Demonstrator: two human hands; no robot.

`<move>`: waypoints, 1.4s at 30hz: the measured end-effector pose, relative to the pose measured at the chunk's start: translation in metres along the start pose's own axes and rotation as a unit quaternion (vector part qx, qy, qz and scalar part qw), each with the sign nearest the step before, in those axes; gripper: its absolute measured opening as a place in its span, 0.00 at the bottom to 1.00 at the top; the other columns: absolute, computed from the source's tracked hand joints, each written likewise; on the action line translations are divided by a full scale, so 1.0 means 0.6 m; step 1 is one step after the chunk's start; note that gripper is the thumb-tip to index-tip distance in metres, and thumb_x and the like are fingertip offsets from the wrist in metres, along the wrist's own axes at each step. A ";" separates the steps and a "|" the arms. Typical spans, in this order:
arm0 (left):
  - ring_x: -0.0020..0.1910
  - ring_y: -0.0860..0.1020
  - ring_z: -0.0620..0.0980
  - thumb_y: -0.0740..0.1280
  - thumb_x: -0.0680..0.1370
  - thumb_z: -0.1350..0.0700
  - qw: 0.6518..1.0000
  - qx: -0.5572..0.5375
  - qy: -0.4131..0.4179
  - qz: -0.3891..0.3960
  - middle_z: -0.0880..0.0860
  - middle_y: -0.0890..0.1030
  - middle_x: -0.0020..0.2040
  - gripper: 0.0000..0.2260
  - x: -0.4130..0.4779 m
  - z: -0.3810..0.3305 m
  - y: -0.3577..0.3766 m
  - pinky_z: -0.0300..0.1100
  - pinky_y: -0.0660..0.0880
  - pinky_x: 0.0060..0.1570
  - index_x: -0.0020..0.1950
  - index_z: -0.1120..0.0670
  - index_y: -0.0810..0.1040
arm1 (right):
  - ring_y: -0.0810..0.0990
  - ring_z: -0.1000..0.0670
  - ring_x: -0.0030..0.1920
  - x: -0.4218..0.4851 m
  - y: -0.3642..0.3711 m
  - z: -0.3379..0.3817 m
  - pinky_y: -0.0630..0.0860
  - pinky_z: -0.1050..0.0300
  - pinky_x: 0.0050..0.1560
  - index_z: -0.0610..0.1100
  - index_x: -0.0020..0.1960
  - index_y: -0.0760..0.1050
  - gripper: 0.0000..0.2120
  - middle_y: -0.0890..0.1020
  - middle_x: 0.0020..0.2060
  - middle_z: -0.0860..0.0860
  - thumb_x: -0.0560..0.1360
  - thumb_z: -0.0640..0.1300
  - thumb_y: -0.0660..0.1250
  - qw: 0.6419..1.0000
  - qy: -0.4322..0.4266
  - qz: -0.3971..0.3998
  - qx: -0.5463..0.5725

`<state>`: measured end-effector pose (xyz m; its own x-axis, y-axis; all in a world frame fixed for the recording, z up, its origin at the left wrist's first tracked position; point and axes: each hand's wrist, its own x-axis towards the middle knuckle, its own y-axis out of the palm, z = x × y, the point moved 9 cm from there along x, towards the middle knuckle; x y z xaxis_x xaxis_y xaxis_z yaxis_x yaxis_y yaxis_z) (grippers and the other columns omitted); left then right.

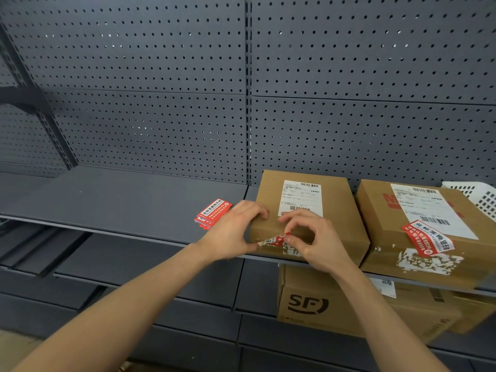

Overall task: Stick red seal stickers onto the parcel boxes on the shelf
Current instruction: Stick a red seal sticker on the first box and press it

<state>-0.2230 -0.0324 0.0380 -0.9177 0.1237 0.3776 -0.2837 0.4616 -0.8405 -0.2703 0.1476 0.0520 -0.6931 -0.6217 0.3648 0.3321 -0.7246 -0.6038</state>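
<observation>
Two brown parcel boxes stand on the grey shelf (112,205). My left hand (233,232) grips the front left corner of the nearer parcel box (338,226), fingers on its top, thumb by the front face. My right hand (314,242) pinches a red seal sticker (276,240) at that box's front top edge; the sticker's left end lies near my left thumb. The second parcel box (381,226) to the right carries a red seal sticker (426,237) folded over its front edge. A stack of red seal stickers (213,212) lies on the shelf left of my left hand.
A perforated grey back panel (161,103) rises behind the shelf. A white plastic basket (477,197) sits at the far right. On the lower shelf, a brown box marked SF (308,304) and further cartons (467,310) stand below the parcels.
</observation>
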 end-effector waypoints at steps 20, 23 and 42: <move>0.70 0.71 0.42 0.84 0.70 0.49 1.000 0.006 -0.004 -0.010 0.41 0.76 0.71 0.30 0.002 0.003 0.001 0.46 0.77 0.67 0.67 0.46 0.74 | 0.86 0.41 0.60 -0.038 -0.074 -0.063 0.81 0.42 0.66 0.44 0.52 0.87 0.12 0.89 0.54 0.46 0.73 0.51 0.76 0.907 0.138 -0.203 0.341; 0.70 0.71 0.43 0.84 0.69 0.50 1.000 -0.014 -0.015 0.002 0.41 0.75 0.71 0.30 0.007 0.004 0.001 0.48 0.76 0.69 0.67 0.45 0.74 | 0.86 0.40 0.54 -0.074 -0.080 -0.076 0.80 0.42 0.64 0.47 0.47 0.87 0.08 0.89 0.52 0.44 0.73 0.51 0.77 0.867 0.176 -0.256 0.389; 0.62 0.79 0.45 0.75 0.76 0.41 0.985 -0.110 -0.063 -0.117 0.37 0.79 0.56 0.08 -0.006 -0.063 0.023 0.58 0.74 0.67 0.46 0.43 0.86 | 0.83 0.47 0.48 -0.219 0.098 -0.120 0.79 0.50 0.51 0.45 0.52 0.88 0.05 0.89 0.46 0.47 0.78 0.44 0.77 0.696 0.351 -0.314 0.542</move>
<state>-0.2132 0.0070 0.0399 -0.8657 -0.1127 0.4876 -0.4368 0.6457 -0.6263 -0.2058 0.2084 -0.0827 -0.9345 -0.0587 -0.3510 -0.1539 -0.8226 0.5474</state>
